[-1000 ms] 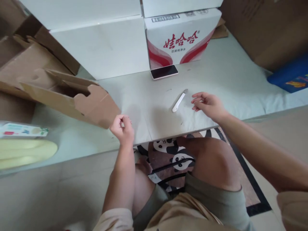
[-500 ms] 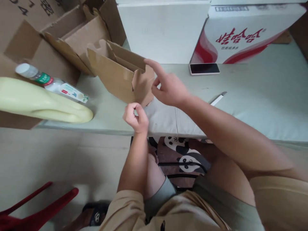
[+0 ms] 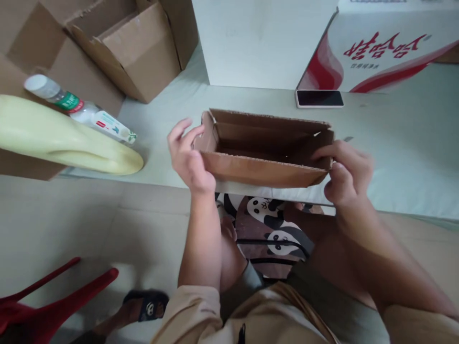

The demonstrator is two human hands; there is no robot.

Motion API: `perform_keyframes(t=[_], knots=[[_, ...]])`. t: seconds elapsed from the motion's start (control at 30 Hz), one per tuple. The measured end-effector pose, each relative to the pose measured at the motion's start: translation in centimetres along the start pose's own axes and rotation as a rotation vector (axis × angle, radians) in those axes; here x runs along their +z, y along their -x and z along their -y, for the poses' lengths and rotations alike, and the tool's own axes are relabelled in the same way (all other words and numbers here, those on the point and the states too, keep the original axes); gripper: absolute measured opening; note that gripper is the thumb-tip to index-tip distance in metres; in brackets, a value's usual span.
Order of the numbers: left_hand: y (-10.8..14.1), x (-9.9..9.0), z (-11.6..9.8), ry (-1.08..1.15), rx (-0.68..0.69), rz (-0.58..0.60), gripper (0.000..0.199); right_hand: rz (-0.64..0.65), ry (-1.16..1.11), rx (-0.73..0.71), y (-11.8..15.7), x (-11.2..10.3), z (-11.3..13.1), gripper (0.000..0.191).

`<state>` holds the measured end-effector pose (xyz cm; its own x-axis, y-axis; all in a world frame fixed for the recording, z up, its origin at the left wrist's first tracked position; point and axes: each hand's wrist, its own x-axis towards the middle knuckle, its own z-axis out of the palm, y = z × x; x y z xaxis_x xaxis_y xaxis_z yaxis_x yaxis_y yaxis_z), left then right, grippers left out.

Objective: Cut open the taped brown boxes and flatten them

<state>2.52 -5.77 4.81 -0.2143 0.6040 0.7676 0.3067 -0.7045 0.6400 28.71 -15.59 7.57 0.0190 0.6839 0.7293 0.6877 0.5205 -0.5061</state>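
Observation:
A narrow open-topped cardboard box [image 3: 263, 169] is between my two hands at the table's near edge, its long side toward me. I can see down into its brown inside. My left hand [image 3: 190, 155] holds the left end, fingers curved around the outside of the short wall. On the other end, my right hand [image 3: 347, 172] pinches the right wall, with its index finger reaching over the rim to the inside. Just beyond that hand, the blade tip of a utility knife [image 3: 349, 139] shows; its handle is hidden.
A second cardboard box [image 3: 147, 52] stands back left. Left lie a plastic bottle [image 3: 68, 101], a small printed carton [image 3: 114, 127] and a pale yellow rounded object [image 3: 71, 143]. A phone [image 3: 320, 99] rests before white cartons [image 3: 258, 48]. A red chair [image 3: 71, 301] is lower left.
The cardboard box has come right and toward me and has turned so its long side faces me. Both hands, earlier apart, now hold its ends; my right hand has moved right.

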Motion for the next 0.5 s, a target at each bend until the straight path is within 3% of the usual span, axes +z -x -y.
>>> perform_keyframes(t=[0.1, 0.27, 0.4, 0.5], knots=[[0.6, 1.5, -1.8, 0.040, 0.043, 0.089, 0.043, -0.117, -0.032, 0.064, 2.1, -0.4, -1.0, 0.039], [1.6, 3.7, -2.5, 0.041, 0.143, -0.033, 0.036, -0.144, -0.066, 0.174, 2.9, -1.3, -2.8, 0.044], [1.7, 5.0, -2.6, -0.019, 0.230, 0.046, 0.030, -0.198, -0.124, 0.248, 3.0, -1.6, -3.8, 0.044], [1.9, 5.4, -3.1, 0.029, 0.192, -0.007, 0.038, -0.205, -0.200, 0.249, 3.0, -1.6, -4.2, 0.042]])
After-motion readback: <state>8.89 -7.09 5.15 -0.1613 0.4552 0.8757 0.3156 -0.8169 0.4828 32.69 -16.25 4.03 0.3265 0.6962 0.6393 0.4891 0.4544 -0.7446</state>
